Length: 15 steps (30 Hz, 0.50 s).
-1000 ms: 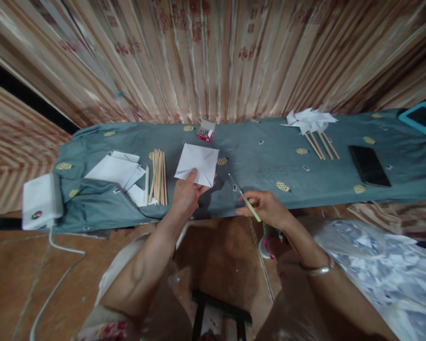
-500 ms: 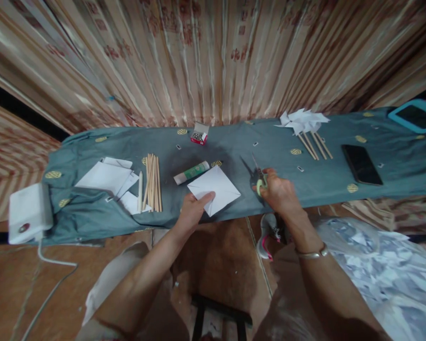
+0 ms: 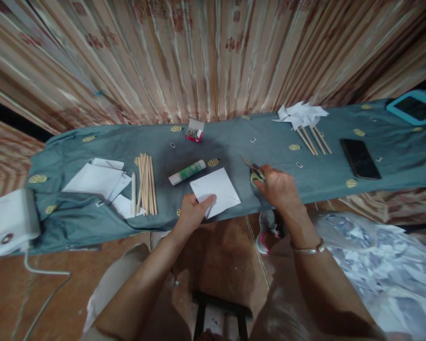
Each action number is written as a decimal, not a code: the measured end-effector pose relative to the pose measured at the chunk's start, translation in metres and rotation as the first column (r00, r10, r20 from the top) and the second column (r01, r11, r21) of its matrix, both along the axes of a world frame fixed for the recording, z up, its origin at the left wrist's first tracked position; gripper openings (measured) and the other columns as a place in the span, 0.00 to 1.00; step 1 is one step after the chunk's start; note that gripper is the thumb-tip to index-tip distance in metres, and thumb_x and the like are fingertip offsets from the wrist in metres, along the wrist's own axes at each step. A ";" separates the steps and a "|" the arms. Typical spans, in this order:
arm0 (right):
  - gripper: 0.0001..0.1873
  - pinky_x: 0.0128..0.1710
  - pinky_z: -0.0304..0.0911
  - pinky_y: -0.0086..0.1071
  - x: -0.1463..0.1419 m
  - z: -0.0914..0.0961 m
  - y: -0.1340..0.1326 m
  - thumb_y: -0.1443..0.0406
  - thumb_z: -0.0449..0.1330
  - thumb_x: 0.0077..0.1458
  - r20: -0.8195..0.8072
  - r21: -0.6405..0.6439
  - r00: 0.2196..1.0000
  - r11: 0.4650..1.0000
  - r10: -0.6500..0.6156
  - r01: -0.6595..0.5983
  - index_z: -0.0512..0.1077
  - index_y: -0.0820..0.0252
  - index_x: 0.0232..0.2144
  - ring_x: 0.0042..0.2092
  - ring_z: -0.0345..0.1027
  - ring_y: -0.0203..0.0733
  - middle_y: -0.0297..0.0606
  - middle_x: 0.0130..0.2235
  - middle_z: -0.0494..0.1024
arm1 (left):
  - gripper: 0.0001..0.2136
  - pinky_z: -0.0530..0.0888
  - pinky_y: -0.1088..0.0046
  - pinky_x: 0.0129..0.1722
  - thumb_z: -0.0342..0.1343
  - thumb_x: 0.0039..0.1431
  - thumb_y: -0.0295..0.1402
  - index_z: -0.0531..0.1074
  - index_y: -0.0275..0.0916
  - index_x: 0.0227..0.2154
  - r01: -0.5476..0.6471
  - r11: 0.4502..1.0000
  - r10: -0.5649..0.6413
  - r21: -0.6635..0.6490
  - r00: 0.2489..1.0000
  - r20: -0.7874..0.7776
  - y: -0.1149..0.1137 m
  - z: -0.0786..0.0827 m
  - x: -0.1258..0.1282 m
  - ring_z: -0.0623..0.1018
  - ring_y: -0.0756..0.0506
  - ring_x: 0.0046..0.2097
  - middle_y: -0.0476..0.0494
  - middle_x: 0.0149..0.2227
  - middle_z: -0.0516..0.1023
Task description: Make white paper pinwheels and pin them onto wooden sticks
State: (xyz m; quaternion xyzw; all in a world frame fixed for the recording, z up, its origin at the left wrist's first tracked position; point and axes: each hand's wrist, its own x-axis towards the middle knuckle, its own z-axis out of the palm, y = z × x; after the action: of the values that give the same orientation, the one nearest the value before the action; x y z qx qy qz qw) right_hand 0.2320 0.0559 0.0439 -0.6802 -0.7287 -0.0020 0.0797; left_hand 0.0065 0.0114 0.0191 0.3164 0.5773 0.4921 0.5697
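Observation:
A white folded paper square (image 3: pixel 218 189) lies near the front edge of the blue-grey cloth (image 3: pixel 234 142) that covers the bench. My left hand (image 3: pixel 193 210) pinches the square's near corner, thumb on top. My right hand (image 3: pixel 275 185) is closed round the green handles of a pair of scissors (image 3: pixel 254 171), whose blades point up and to the left, just right of the paper. A glue stick (image 3: pixel 187 172) with a green label lies on the cloth just left of the paper.
A bundle of wooden sticks (image 3: pixel 145 182) and loose white sheets (image 3: pixel 97 180) lie at the left, beside a white box (image 3: pixel 10 220) with a cable. A small red box (image 3: pixel 193 130) sits at the back. Paper pinwheels (image 3: pixel 301 116), a black phone (image 3: pixel 359 158) and a blue tablet (image 3: pixel 413 106) lie at the right.
My left hand has drawn the paper square towards the front edge, uncovering the glue stick. My right hand has put down the thin green tool and taken hold of the scissors.

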 end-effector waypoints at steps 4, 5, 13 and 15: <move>0.16 0.48 0.64 0.46 -0.010 0.003 -0.002 0.59 0.56 0.59 -0.285 0.131 0.955 0.991 0.076 -0.040 0.76 0.64 0.42 0.48 0.72 0.58 0.56 0.46 0.79 | 0.11 0.73 0.71 0.33 0.69 0.33 0.35 0.80 0.36 0.23 0.043 0.999 -0.043 -0.002 0.999 -0.016 -0.001 0.003 0.001 0.77 0.47 0.29 0.46 0.27 0.82; 0.18 0.47 0.65 0.45 -0.016 0.004 -0.002 0.57 0.56 0.59 -0.439 0.096 0.895 0.995 0.076 -0.037 0.76 0.64 0.42 0.47 0.72 0.56 0.54 0.46 0.80 | 0.11 0.73 0.71 0.32 0.69 0.33 0.35 0.80 0.36 0.23 0.053 0.999 -0.053 -0.004 0.999 -0.012 -0.001 0.004 0.002 0.77 0.47 0.29 0.46 0.27 0.82; 0.23 0.24 0.66 0.30 -0.064 0.001 -0.012 0.55 0.76 0.28 -0.838 -0.506 0.003 0.774 -0.546 -0.380 0.80 0.61 0.29 0.23 0.70 0.35 0.35 0.25 0.82 | 0.12 0.74 0.70 0.33 0.70 0.32 0.34 0.80 0.35 0.24 0.117 0.993 -0.115 -0.021 0.991 0.070 -0.001 0.007 0.006 0.77 0.46 0.29 0.46 0.28 0.82; 0.21 0.22 0.66 0.29 -0.067 -0.001 -0.013 0.56 0.76 0.27 -0.819 -0.519 -0.052 0.777 -0.571 -0.356 0.80 0.61 0.25 0.21 0.70 0.35 0.34 0.24 0.81 | 0.11 0.73 0.71 0.31 0.70 0.33 0.34 0.80 0.35 0.23 0.110 0.993 -0.109 -0.031 0.993 0.051 0.000 0.007 0.005 0.76 0.47 0.28 0.47 0.26 0.81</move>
State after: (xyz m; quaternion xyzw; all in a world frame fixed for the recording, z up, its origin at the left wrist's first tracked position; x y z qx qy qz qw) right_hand 0.1650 0.0428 0.0431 -0.5053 -0.3268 0.7160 0.3539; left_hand 0.0119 0.0111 0.0256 0.3257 0.5531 0.4579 0.6151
